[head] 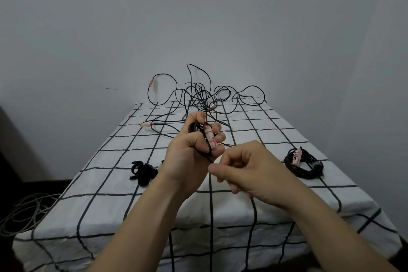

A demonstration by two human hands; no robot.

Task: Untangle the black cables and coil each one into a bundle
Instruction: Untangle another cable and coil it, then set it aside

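Mid-coil, both hands on one black cable above the middle of the desk

The near desk [110,212] edge, with its grid cloth hanging over, sits right under the forearms. The left hand [189,154] has its fingers curled round a few loops of thin black cable [202,154], and a white label [209,137] with red marks stands between the fingers. The right hand [245,168] is just beside it, thumb and curled fingers pinching the same strand. There's open cloth on both sides of the hands. A finished coiled bundle [303,164] lies near the right edge, and some black strap-like bits [143,172] lie to the left, can't tell what exactly. The loose tangle [203,95] is well apart, at the far edge against the wall [198,17], a few loops sticking up and more taped labels on it. Grey cords [24,212] lie on the floor to the left.
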